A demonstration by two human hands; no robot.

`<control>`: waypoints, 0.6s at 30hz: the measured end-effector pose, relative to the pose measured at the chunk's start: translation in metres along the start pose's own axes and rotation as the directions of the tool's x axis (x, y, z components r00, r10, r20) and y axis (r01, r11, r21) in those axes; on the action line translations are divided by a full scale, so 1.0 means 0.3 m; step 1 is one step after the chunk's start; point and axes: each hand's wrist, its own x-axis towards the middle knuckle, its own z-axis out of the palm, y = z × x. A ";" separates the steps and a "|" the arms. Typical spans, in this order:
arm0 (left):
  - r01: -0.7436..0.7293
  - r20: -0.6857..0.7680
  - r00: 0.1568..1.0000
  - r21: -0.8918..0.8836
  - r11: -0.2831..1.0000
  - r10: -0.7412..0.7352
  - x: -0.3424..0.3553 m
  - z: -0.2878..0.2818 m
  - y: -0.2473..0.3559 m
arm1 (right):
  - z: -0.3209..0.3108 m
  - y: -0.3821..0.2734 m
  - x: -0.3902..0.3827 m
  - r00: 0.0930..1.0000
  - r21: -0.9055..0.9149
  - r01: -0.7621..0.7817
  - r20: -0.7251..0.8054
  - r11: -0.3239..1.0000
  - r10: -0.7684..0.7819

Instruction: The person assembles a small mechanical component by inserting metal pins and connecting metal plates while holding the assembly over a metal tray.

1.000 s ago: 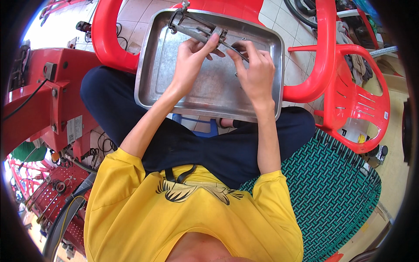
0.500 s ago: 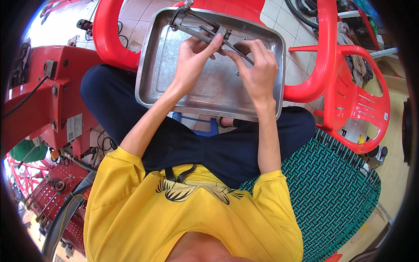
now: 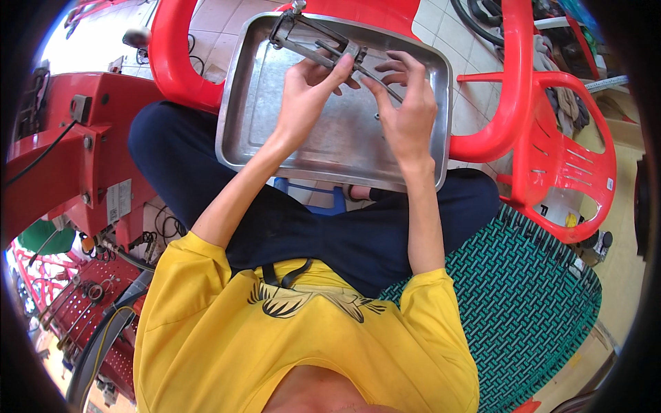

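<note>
Over a shallow metal tray I hold a dark metal linkage, a frame of bars with a small block and a long thin rod. My left hand is closed round its middle, with the thumb on the block. The rod slants down to the right from there. My right hand is beside the rod, fingers raised and spread, the thumb close to it; whether the thumb touches cannot be made out. The frame's far end, with a round knob, reaches over the tray's far rim.
A small metal part lies in the tray near my right hand. The tray stands between the arms of a red plastic chair. Another red chair is at the right, red machinery at the left, and a green woven seat beside me.
My right hand's fingers have lifted and spread away from the rod. The left hand and the linkage stay nearly in place.
</note>
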 end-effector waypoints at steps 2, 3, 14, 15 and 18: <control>-0.001 -0.005 1.000 0.009 1.000 0.001 0.000 -0.001 0.000 | -0.014 0.005 0.004 1.000 -0.040 0.017 0.012 0.999 -0.017; -0.001 0.000 1.000 0.011 1.000 0.001 0.000 -0.002 0.004 | -0.019 0.005 0.005 1.000 -0.060 0.026 0.018 0.998 -0.025; 0.004 0.027 1.000 -0.041 0.999 -0.003 -0.006 0.004 0.011 | -0.022 0.006 0.008 0.999 -0.042 0.023 -0.022 0.999 -0.024; 0.001 0.025 1.000 -0.045 0.999 0.000 -0.006 0.006 0.013 | -0.022 0.007 0.008 1.000 -0.039 0.019 -0.017 0.999 -0.020; -0.009 0.019 1.000 -0.050 0.999 0.010 -0.005 0.007 0.013 | -0.014 0.002 0.007 1.000 -0.008 -0.009 -0.001 1.000 0.009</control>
